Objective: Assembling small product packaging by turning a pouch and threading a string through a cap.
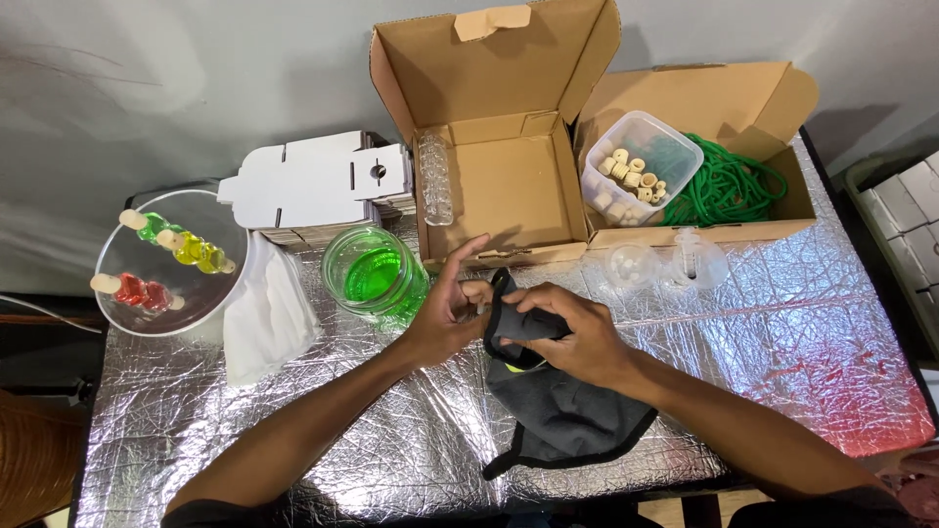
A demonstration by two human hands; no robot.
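My right hand [572,332] grips the bunched top of a dark grey cloth [562,416] with black edging that lies on the foil-covered table [782,323]. A small yellow-green thing [515,368] shows under that hand, mostly hidden. My left hand [445,311] is at the cloth's upper left with fingers spread and its thumb touching the cloth's black edge. Just left of it stands a clear jar of green liquid [375,274].
An open cardboard box [494,186] holds a clear tube [435,176]. A second box [719,171] holds a tub of beige caps [636,171] and green cord [729,186]. Clear bulbs [665,264], white flat cartons [318,181], white tissue [264,313], a bowl with coloured bottles [166,264].
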